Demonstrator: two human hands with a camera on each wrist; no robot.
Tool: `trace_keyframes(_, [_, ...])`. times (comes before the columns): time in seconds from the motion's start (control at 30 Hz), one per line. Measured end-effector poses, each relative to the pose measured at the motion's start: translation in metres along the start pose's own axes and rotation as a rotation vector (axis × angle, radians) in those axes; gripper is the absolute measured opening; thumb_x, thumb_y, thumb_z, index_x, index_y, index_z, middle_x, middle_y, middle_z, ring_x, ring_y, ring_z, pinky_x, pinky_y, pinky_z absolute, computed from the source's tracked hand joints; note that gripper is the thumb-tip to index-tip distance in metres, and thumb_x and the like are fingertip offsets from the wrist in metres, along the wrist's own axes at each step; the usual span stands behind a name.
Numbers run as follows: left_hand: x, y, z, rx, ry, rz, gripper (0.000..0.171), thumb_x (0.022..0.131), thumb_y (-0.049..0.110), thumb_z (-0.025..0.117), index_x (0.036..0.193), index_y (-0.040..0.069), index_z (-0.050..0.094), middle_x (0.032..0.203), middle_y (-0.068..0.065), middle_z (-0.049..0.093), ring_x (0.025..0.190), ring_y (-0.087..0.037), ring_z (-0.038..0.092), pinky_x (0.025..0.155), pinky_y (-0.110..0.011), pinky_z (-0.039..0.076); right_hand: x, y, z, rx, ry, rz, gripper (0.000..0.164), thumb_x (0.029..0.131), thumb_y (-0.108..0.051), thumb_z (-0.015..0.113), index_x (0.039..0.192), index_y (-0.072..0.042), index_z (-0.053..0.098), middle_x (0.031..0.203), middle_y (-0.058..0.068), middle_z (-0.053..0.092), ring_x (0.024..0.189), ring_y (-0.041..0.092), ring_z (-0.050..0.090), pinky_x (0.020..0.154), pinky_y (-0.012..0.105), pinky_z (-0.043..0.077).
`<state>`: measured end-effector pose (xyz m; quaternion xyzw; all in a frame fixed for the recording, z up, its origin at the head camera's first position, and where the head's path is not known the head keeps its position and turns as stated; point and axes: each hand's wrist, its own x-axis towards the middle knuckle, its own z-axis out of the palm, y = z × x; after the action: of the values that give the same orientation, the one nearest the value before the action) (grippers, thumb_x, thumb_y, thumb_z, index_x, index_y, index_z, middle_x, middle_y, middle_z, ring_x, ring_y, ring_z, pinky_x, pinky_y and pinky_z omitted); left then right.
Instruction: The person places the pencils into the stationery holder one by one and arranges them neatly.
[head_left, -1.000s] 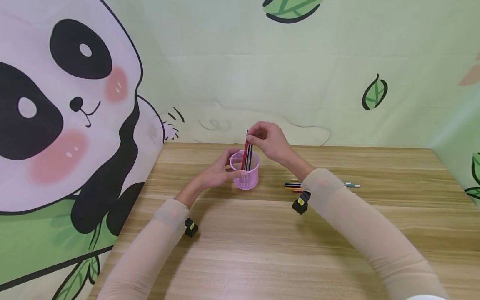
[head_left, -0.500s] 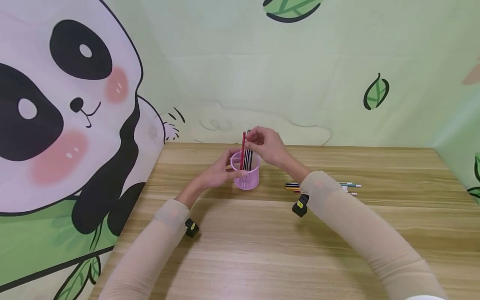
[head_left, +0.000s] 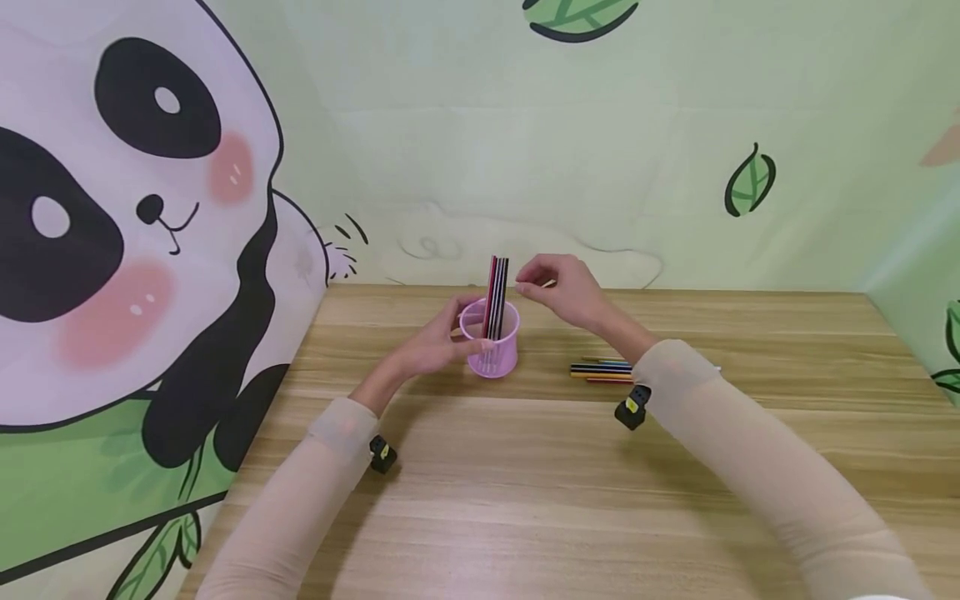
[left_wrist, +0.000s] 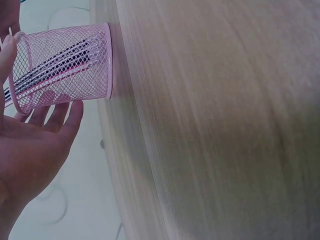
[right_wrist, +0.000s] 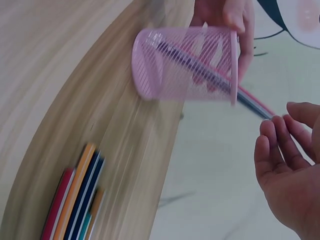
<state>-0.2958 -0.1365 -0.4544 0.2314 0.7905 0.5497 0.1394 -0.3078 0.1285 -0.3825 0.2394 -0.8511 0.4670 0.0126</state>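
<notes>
A pink mesh pencil cup (head_left: 506,357) stands upright on the table, with my left hand (head_left: 431,343) holding its rim and side between thumb and fingers. Several black and red pencils (head_left: 497,292) lean together in the cup, their ends sticking up past the rim. Just right of those ends, my right hand (head_left: 570,292) is in the air with loosely bent fingers and nothing in its grasp. In the right wrist view a gap shows between the right thumb (right_wrist: 303,113) and fingers, close to the pencil ends.
Several more pencils (head_left: 600,372), some orange, dark blue and red, lie side by side on the wooden table (head_left: 480,483), partly hidden by the right sleeve (head_left: 678,371). A panda-printed backdrop (head_left: 420,167) rises directly behind the table's far edge.
My right hand has let go of the pencils and moved right, away from them. The red pencil shifted left, then back beside the black ones. My left hand stays on the cup.
</notes>
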Motion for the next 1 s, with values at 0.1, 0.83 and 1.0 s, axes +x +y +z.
trace_keyframes(0.1, [0.0, 0.001, -0.001, 0.005, 0.001, -0.007, 0.08, 0.097, 0.019, 0.08, 0.159, 0.008, 0.031, 0.157, -0.014, 0.043, 0.147, -0.033, 0.044, 0.12, -0.045, 0.044, -0.007, 0.008, -0.01, -0.03, -0.019, 0.015, 0.012, 0.101, -0.011, 0.073, 0.107, -0.002, 0.074, 0.1, 0.012, 0.073, 0.094, 0.026, 0.067, 0.082, 0.032, 0.057])
trace_keyframes(0.83, [0.0, -0.001, -0.001, 0.011, -0.007, -0.001, 0.079, 0.097, 0.019, 0.08, 0.158, 0.008, 0.031, 0.156, -0.015, 0.045, 0.148, -0.034, 0.044, 0.121, -0.046, 0.043, -0.063, 0.103, -0.026, -0.236, -0.223, 0.1, 0.004, 0.097, -0.003, 0.076, 0.094, -0.004, 0.074, 0.088, 0.004, 0.068, 0.083, 0.019, 0.061, 0.074, 0.03, 0.054])
trace_keyframes(1.0, [0.0, -0.001, -0.001, 0.016, -0.006, -0.001, 0.079, 0.097, 0.02, 0.079, 0.158, 0.008, 0.031, 0.156, -0.013, 0.045, 0.148, -0.032, 0.043, 0.121, -0.046, 0.043, -0.067, 0.11, -0.023, -0.256, -0.23, 0.113, 0.005, 0.097, -0.004, 0.076, 0.094, -0.004, 0.073, 0.088, 0.005, 0.068, 0.083, 0.02, 0.06, 0.075, 0.032, 0.053])
